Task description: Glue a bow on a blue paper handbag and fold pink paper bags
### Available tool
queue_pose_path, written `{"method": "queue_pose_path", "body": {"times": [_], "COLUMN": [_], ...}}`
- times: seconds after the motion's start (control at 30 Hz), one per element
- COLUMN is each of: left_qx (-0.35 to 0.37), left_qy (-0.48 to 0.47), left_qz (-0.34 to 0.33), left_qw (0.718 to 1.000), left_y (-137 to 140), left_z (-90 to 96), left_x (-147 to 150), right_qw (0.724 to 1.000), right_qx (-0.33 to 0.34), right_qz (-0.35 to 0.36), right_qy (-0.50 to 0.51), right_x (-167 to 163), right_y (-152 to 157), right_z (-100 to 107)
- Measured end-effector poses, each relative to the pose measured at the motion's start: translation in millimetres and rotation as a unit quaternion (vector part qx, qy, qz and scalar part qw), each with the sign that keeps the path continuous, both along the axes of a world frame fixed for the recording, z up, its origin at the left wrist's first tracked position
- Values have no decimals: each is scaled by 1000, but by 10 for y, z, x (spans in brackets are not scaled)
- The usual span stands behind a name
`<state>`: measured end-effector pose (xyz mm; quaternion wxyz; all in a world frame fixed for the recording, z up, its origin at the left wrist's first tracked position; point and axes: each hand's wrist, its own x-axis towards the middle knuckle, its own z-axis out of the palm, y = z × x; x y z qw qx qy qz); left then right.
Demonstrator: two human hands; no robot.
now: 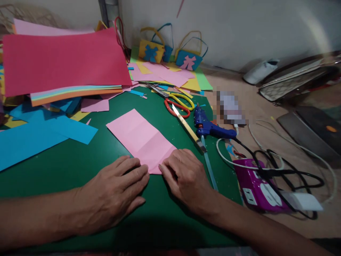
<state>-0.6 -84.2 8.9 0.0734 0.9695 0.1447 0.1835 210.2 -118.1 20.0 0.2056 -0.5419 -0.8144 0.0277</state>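
A sheet of pink paper [144,140] with several crease lines across it lies slantwise on the green mat [87,177]. Its near edge is folded over. My left hand [117,192] lies nearly flat, fingertips pressing the paper's near left corner, thumb apart and resting on the mat. On the right corner, my right hand [185,177] has its fingers curled and closed on the paper's edge. Just beyond it lie a cutter knife [186,126] with a yellowish handle and a blue glue gun [210,124], a glue stick [209,167] extending toward me.
Scissors [178,103] with red and yellow handles lie behind the paper. Stacked coloured sheets [66,64] and blue strips [34,140] fill the left. Small paper bags [151,49] stand at the back. A purple power strip [258,188] with tangled cables sits right.
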Motion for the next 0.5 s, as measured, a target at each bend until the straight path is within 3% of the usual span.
{"method": "queue_pose_path", "body": {"times": [0.5], "left_qx": [5], "left_qy": [69], "left_qz": [15], "left_qw": [997], "left_y": [-58], "left_z": [13], "left_x": [6], "right_qw": [1000], "right_qx": [4], "right_qz": [6], "right_qy": [2], "right_x": [17], "right_y": [-1], "right_z": [-26]}}
